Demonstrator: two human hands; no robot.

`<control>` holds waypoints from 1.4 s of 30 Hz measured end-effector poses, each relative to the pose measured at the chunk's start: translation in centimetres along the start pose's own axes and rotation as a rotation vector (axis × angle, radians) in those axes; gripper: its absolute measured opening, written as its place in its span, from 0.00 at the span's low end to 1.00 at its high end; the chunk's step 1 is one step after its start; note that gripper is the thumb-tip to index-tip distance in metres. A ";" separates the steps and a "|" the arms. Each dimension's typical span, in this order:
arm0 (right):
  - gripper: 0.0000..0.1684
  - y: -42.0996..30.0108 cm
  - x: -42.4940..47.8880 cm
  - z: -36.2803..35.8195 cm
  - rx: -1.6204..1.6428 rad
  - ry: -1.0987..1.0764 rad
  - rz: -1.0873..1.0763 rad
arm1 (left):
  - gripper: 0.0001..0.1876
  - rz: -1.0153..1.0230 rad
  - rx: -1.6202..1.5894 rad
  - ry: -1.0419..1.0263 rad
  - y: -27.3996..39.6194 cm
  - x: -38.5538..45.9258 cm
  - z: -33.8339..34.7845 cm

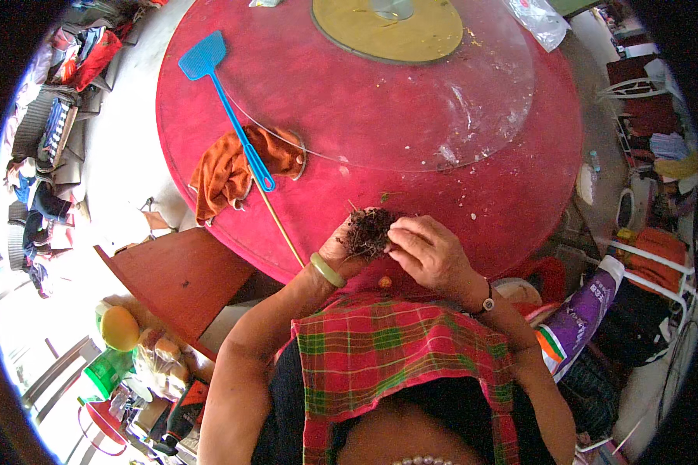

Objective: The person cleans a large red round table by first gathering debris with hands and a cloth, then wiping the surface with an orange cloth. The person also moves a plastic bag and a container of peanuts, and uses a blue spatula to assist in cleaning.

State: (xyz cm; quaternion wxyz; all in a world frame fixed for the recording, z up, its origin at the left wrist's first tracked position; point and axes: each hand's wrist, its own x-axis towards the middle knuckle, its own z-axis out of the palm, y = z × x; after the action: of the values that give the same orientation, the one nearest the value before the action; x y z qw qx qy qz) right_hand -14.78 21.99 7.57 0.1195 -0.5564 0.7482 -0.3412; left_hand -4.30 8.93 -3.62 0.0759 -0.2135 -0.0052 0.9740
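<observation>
My left hand [338, 251], with a pale green bangle at its wrist, cradles a dark clump of soil and fine roots [367, 233] above the near edge of the red round table [337, 104]. The clump hides most of that palm. At the clump's right side, my right hand [433, 250] has its thumb and fingertips drawn together on the edge. Exactly what they pinch is too small to tell. A small green sprig [388, 196] lies on the table just beyond the clump. Below my hands is a red and green plaid apron [384, 331].
A blue plastic fly swatter [231, 107] lies across an orange cloth [224, 168] at the left. A clear glass turntable with a gold centre [384, 35] covers the table's far part. Near my right arm stands a purple printed bag [587, 314]; a brown wooden board [180, 273] is at left.
</observation>
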 end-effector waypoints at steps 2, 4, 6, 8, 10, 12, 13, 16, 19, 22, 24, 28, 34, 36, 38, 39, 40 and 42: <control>0.14 1.5 -0.5 -0.7 -0.120 0.046 0.100 | 0.15 -0.039 0.004 0.034 0.1 -0.3 -0.3; 0.17 4.5 -1.8 -0.8 -0.281 0.107 0.248 | 0.15 -0.047 -0.016 0.057 0.1 -0.8 -0.4; 0.23 7.6 -3.1 -0.3 -0.465 0.048 0.404 | 0.15 -0.035 0.000 0.020 0.1 -1.3 -0.5; 0.28 10.0 -4.3 0.3 -0.566 -0.003 0.472 | 0.15 -0.048 0.015 0.100 0.2 -1.5 -0.2; 0.29 10.5 -4.0 0.8 -0.570 0.063 0.489 | 0.15 -0.041 0.016 0.113 0.1 -1.6 -1.0; 0.30 10.7 -3.6 1.2 -0.546 0.093 0.499 | 0.17 -0.036 -0.047 0.030 0.6 -1.9 -1.5; 0.30 10.8 -3.4 1.3 -0.520 0.091 0.500 | 0.18 -0.034 -0.078 -0.011 0.6 -2.0 -1.5; 0.30 11.5 -3.8 1.7 -0.469 0.123 0.481 | 0.16 -0.005 -0.032 0.061 0.6 -2.1 -1.0; 0.29 11.3 -4.2 1.9 -0.431 0.144 0.496 | 0.16 -0.013 -0.029 0.037 0.7 -1.9 -1.7; 0.29 11.1 -4.5 2.2 -0.416 0.123 0.500 | 0.16 -0.005 0.002 0.046 0.6 -1.8 -1.6; 0.29 11.2 -3.8 2.4 -0.441 0.130 0.516 | 0.17 -0.003 0.021 0.072 0.6 -1.9 -1.2; 0.31 11.5 -3.7 2.9 -0.489 0.134 0.533 | 0.18 -0.015 0.005 0.031 0.6 -1.9 -1.0; 0.30 11.2 -2.1 3.0 -0.612 0.056 0.623 | 0.17 -0.014 0.011 0.024 0.6 -1.6 -0.9; 0.29 11.4 -2.0 3.1 -0.649 0.060 0.632 | 0.16 -0.008 0.027 0.051 0.6 -1.4 -1.0; 0.28 12.0 -2.5 3.5 -0.692 0.087 0.624 | 0.15 0.009 0.070 0.099 0.4 -1.2 -1.3; 0.27 11.8 -2.8 3.6 -0.694 0.069 0.602 | 0.15 -0.002 0.037 0.091 0.5 -1.3 -1.2; 0.26 11.5 -3.4 3.4 -0.695 0.050 0.579 | 0.15 -0.013 0.004 0.083 0.7 -1.3 -0.9; 0.23 10.2 -4.0 2.7 -0.677 0.037 0.546 | 0.15 -0.010 0.021 0.109 1.1 -0.9 -0.9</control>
State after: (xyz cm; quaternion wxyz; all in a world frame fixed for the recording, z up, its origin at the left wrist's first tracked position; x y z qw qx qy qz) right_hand -19.51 26.19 -1.74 0.0028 -0.3399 0.9395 -0.0421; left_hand -3.27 7.69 -4.11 0.0831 -0.2652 0.0079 0.9606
